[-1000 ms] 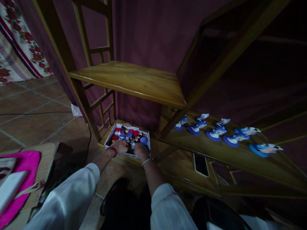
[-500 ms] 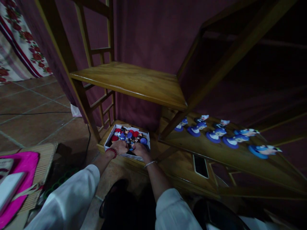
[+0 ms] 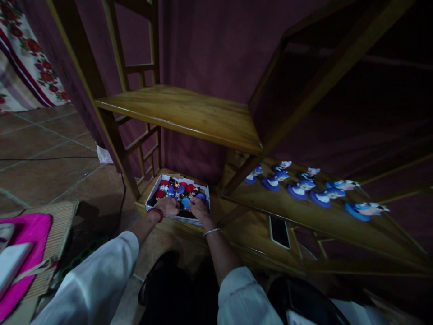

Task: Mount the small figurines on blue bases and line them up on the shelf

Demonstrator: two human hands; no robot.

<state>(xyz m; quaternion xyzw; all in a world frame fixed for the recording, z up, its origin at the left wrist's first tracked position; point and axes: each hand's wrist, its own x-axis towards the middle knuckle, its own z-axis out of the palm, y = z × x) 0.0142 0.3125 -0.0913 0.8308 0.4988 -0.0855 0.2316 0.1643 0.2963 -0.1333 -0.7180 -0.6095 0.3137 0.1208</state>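
A shallow white cardboard box (image 3: 148,202) filled with small figurines on red and blue round bases sits on the low shelf. Both my hands reach over its near side. My left hand (image 3: 168,206), with a red bead bracelet at the wrist, has curled fingers; what they hold, if anything, is hidden. My right hand (image 3: 199,209), wearing a pale bracelet, pinches at the edge of a figurine's light-blue round base (image 3: 186,202) between the two hands. The rest of that figurine is hidden. Other figurines (image 3: 181,189) lie jumbled beyond my fingers.
Several figurines on blue bases (image 3: 300,188) stand on the shelf board to the right. A phone (image 3: 279,232) lies on the lower ledge. Above the box juts a wooden shelf (image 3: 182,113), with a slanted post (image 3: 243,174) to its right. A pink cloth (image 3: 29,257) lies at left.
My hands have moved slightly apart, and the light-blue base between them now shows more fully. The whole view has shifted a little.
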